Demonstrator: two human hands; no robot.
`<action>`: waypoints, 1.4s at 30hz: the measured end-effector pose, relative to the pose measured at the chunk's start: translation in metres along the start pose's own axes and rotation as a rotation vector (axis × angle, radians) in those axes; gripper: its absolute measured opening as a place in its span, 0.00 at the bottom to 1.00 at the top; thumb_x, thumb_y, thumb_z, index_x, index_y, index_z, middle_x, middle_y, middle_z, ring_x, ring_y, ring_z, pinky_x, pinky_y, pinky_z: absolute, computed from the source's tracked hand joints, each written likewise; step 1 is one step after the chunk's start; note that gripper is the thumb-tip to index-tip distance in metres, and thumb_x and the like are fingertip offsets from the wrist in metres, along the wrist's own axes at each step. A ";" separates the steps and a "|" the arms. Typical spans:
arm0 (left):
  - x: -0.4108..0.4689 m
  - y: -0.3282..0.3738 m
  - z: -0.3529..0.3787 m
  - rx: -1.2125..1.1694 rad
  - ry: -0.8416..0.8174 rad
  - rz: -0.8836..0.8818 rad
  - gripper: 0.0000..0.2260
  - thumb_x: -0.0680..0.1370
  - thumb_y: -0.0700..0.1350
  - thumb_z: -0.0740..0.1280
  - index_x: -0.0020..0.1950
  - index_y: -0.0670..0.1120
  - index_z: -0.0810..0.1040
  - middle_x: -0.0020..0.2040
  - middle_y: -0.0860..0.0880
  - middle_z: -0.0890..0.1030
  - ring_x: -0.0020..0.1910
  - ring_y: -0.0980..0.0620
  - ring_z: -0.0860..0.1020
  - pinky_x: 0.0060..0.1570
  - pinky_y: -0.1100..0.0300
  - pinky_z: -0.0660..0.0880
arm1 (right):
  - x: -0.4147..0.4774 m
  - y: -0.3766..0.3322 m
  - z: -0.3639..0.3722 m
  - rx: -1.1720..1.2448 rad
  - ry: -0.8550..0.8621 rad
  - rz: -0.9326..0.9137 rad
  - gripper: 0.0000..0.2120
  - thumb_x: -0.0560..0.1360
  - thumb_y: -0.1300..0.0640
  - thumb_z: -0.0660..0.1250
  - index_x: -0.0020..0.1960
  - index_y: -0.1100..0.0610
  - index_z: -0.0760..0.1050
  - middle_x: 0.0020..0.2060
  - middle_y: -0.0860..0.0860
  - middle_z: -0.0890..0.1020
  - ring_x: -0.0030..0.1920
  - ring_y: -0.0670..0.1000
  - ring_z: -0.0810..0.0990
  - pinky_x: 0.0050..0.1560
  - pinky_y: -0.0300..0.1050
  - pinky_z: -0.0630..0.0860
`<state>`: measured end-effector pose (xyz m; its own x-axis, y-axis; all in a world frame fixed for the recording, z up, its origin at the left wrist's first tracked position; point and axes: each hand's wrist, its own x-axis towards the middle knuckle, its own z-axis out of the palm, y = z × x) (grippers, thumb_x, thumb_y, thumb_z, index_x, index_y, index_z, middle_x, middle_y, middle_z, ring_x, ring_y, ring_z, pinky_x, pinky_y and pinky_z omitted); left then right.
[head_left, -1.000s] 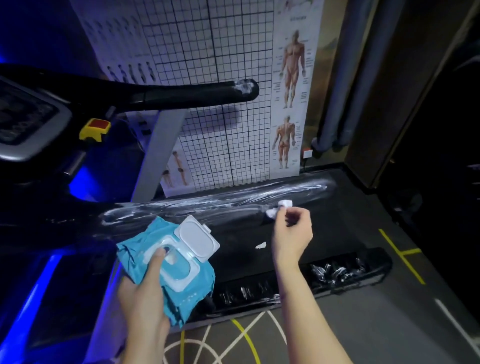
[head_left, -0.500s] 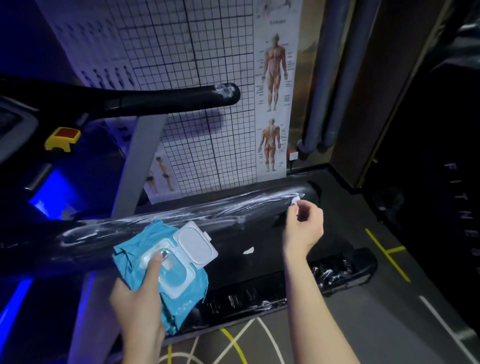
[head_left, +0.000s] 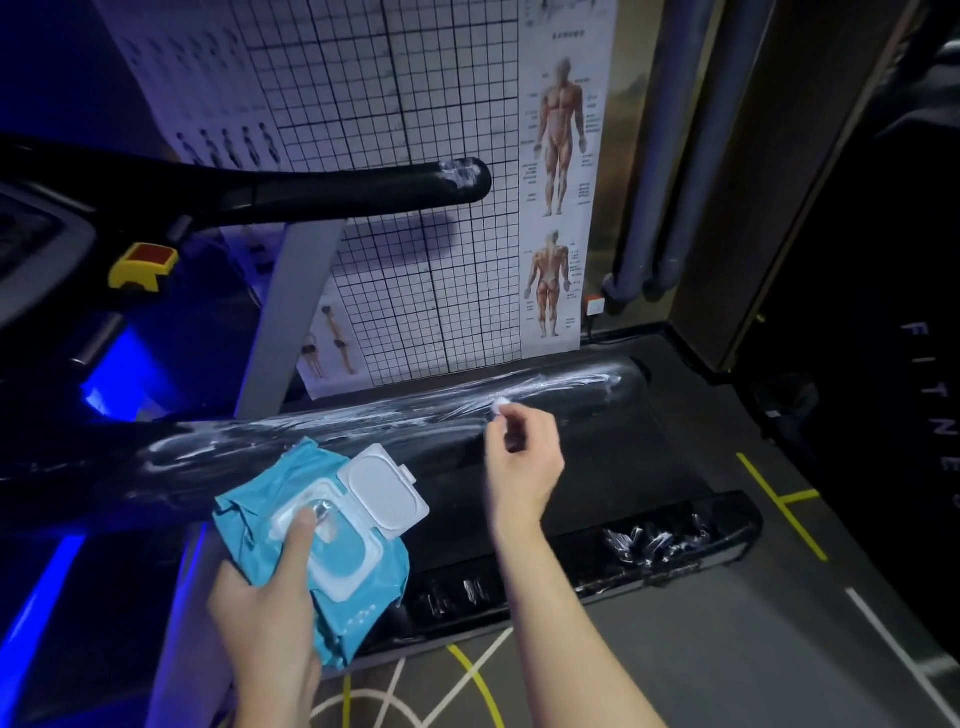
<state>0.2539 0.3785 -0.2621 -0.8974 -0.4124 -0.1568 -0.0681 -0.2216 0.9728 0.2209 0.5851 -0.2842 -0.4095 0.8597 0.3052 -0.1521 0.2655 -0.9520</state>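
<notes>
My left hand (head_left: 270, 618) grips a teal pack of wet wipes (head_left: 363, 582) from below, thumb lying across its dispensing window; the white flip lid (head_left: 382, 486) stands open. My right hand (head_left: 524, 457) pinches a small crumpled white wipe (head_left: 498, 405) against the black treadmill side rail (head_left: 363, 421), which is streaked with white smears along its top.
A black handrail (head_left: 363, 189) with a white-smeared tip juts out above. A yellow and red safety key (head_left: 143, 265) sits on the console at left. A grid and anatomy poster (head_left: 558, 171) covers the wall behind. Grey pipes (head_left: 654, 208) stand at right. Yellow floor lines (head_left: 779, 504) lie beyond the deck.
My right hand slid the wipe along the rail toward its right end, then came back a little to the left. The small white scrap on the belt is hidden or gone. The pack stays in my left hand.
</notes>
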 end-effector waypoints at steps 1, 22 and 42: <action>0.000 0.002 -0.004 0.000 0.002 -0.001 0.10 0.75 0.45 0.81 0.54 0.50 0.85 0.53 0.50 0.88 0.52 0.47 0.87 0.60 0.41 0.81 | -0.010 -0.002 0.006 -0.002 -0.055 -0.023 0.11 0.74 0.67 0.70 0.49 0.53 0.83 0.45 0.45 0.82 0.42 0.46 0.80 0.43 0.37 0.76; -0.004 0.015 -0.058 -0.069 0.094 -0.046 0.11 0.77 0.43 0.78 0.60 0.48 0.85 0.52 0.48 0.88 0.48 0.47 0.87 0.52 0.44 0.85 | -0.021 0.008 0.000 -0.025 0.020 0.169 0.07 0.76 0.58 0.71 0.46 0.45 0.80 0.46 0.45 0.81 0.46 0.46 0.83 0.50 0.37 0.76; 0.007 0.026 -0.108 -0.085 0.178 -0.039 0.10 0.77 0.44 0.78 0.57 0.52 0.85 0.50 0.52 0.88 0.48 0.48 0.88 0.55 0.42 0.83 | -0.024 -0.010 0.017 -0.059 0.091 0.111 0.03 0.74 0.59 0.69 0.48 0.54 0.77 0.45 0.53 0.79 0.44 0.53 0.79 0.49 0.38 0.70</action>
<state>0.2932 0.2744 -0.2566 -0.8029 -0.5504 -0.2290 -0.0575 -0.3109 0.9487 0.2171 0.5548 -0.2820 -0.3372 0.9205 0.1973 -0.0557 0.1897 -0.9803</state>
